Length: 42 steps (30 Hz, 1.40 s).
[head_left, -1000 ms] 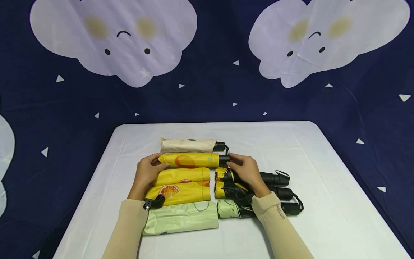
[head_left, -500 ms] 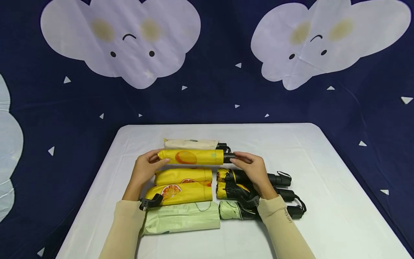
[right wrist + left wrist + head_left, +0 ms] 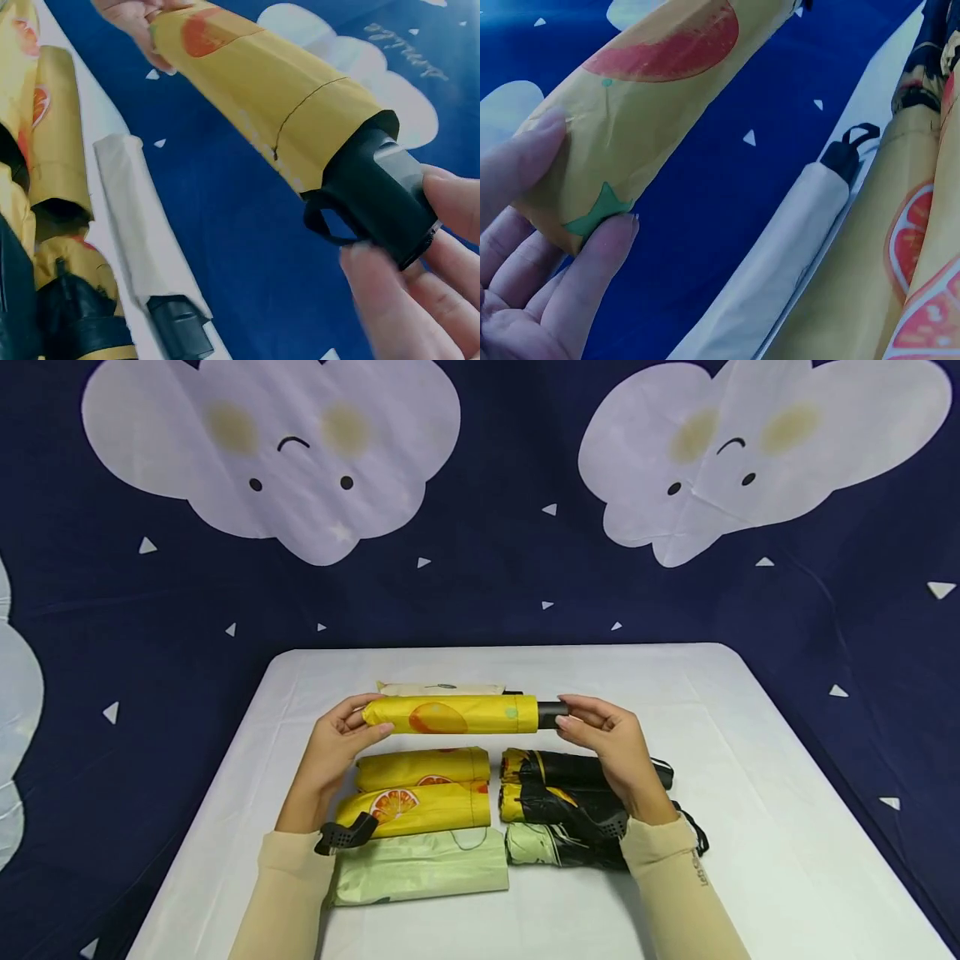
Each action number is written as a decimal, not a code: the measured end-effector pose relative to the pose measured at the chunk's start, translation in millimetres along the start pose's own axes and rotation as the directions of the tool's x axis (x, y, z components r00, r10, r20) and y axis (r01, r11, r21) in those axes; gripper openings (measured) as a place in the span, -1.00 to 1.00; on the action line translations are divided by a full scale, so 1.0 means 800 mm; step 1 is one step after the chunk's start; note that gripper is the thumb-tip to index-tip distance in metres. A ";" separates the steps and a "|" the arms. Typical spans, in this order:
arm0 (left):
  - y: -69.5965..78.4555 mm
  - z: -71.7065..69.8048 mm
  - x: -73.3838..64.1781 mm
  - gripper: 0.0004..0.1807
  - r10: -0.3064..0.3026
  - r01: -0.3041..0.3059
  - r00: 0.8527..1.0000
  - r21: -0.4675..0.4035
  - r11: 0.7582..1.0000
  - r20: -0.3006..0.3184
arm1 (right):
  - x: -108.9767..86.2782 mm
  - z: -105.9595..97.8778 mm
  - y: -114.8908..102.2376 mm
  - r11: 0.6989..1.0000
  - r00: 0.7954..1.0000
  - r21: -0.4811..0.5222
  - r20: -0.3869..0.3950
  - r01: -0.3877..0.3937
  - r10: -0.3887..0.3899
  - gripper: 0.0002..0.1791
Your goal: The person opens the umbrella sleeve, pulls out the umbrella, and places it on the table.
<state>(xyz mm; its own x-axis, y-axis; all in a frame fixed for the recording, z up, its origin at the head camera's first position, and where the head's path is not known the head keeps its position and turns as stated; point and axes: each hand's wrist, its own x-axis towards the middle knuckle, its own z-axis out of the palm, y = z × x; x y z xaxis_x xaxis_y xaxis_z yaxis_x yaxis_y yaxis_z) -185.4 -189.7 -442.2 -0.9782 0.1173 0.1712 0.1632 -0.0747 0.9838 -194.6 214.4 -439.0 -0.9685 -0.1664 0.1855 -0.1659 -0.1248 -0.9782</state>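
Note:
Raised above the table is a folded umbrella in a yellow sleeve (image 3: 450, 714) with an orange fruit print. My left hand (image 3: 337, 739) pinches the sleeve's closed end, beside a green leaf print (image 3: 600, 210) in the left wrist view. At the other end, my right hand (image 3: 611, 743) holds the black handle (image 3: 382, 195) between thumb and fingers; a small black strap loop (image 3: 330, 225) hangs from it. The handle sticks out of the sleeve's open end. Behind, a cream-sleeved umbrella (image 3: 442, 688) lies partly hidden by the raised one in the head view.
Nearer lie two yellow sleeves (image 3: 412, 806) with citrus prints and a pale green sleeve (image 3: 420, 868). To their right are black-and-yellow folded umbrellas (image 3: 555, 768) and a green-and-black one (image 3: 532, 845), partly under my right forearm. All lie on a white table (image 3: 750, 877) before a dark blue cloud-print backdrop (image 3: 495, 577).
Both hands have lifted the yellow-sleeved umbrella from the row toward me. My right hand has moved right, and more of the black handle end now shows out to the right.

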 end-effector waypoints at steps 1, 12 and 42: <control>0.001 0.001 -0.002 -0.45 0.003 -0.003 1.000 -0.010 1.000 0.015 | -0.002 -0.001 -0.002 1.000 1.000 0.002 0.011 0.000 0.000 -0.48; 0.005 0.010 -0.015 -0.42 0.000 0.002 0.985 -0.016 1.000 0.171 | -0.022 -0.008 -0.010 0.995 0.991 -0.089 0.120 -0.046 0.057 -0.52; 0.002 0.027 -0.005 -0.41 -0.009 -0.014 0.992 0.174 0.985 0.128 | -0.013 -0.017 0.007 0.994 0.993 0.033 0.049 -0.108 0.107 -0.47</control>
<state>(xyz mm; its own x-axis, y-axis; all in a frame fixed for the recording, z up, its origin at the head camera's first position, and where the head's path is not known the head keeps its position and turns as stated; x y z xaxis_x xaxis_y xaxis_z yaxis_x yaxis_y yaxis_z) -179.0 -169.2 -440.5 -0.9551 0.2439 0.1682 0.1966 0.0967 0.9757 -187.9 228.7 -447.7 -0.9703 -0.2269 0.0843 -0.0536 -0.1381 -0.9890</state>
